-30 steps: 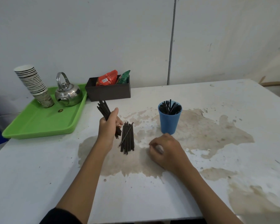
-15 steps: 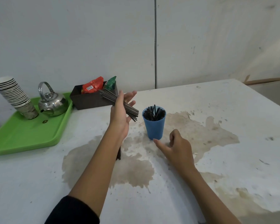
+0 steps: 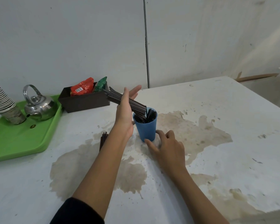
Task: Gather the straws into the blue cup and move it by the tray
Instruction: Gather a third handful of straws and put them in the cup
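The blue cup stands mid-table on a brown stain with several black straws upright in it. My left hand holds a bundle of black straws tilted down to the right, its lower ends at the cup's rim; the fingers are stretched out and the thumb side is hidden. My right hand rests on the table with fingers apart, fingertips touching the cup's base. More straws lie on the table, mostly hidden behind my left forearm. The green tray sits at the left.
On the tray stand a steel kettle and a tilted stack of paper cups. A dark box with red and green packets sits behind the cup near the wall. Brown stains cover the table's middle.
My left hand lifted the bundle from beside the pile and carried it right, tipping its ends down to the cup's rim. My right hand slid forward to the cup's base.
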{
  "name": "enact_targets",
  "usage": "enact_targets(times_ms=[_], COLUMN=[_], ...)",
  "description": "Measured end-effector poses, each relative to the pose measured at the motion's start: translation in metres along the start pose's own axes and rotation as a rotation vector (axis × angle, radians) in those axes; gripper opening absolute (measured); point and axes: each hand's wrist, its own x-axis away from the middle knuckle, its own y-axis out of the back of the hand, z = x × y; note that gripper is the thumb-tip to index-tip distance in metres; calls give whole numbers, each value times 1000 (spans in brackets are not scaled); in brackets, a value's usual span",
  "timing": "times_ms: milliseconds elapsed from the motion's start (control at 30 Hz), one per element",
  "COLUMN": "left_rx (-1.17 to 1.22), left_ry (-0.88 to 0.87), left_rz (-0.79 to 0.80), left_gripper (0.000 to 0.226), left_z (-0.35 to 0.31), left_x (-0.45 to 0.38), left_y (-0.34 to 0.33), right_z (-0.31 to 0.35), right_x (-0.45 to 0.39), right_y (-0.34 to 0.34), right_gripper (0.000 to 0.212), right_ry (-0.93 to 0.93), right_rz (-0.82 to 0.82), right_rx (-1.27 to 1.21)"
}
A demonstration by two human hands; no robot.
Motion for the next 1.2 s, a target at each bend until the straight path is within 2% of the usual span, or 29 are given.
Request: enact_targets(times_ms=[167, 433, 700, 900, 967, 1100, 1200], left_rx=[-92, -213, -445, -545, -551, -537, -464], left_ry=[-18, -87, -177, -163, -146, -96, -84], left_rz=[40, -16, 101, 169, 167, 171, 148], left_gripper=[47, 46, 47, 36, 42, 71, 74], left_z=[6, 17, 22, 29, 29, 27, 23], left_x=[-2, -8, 0, -4, -6, -5, -2], left_y=[-1, 4, 4, 6, 6, 3, 1], right_z=[0, 2, 3, 3, 2, 2, 2], right_x=[0, 1, 2, 2, 1, 1, 2], right_y=[-1, 1, 1, -1, -2, -2, -1], right_gripper=[64, 61, 64, 63, 63, 61, 61], right_ry=[-9, -15, -21, -12, -9, -9, -4], right_rz=[6, 18, 20, 13, 6, 5, 10], right_rx=[40, 74, 74, 85, 94, 97, 83])
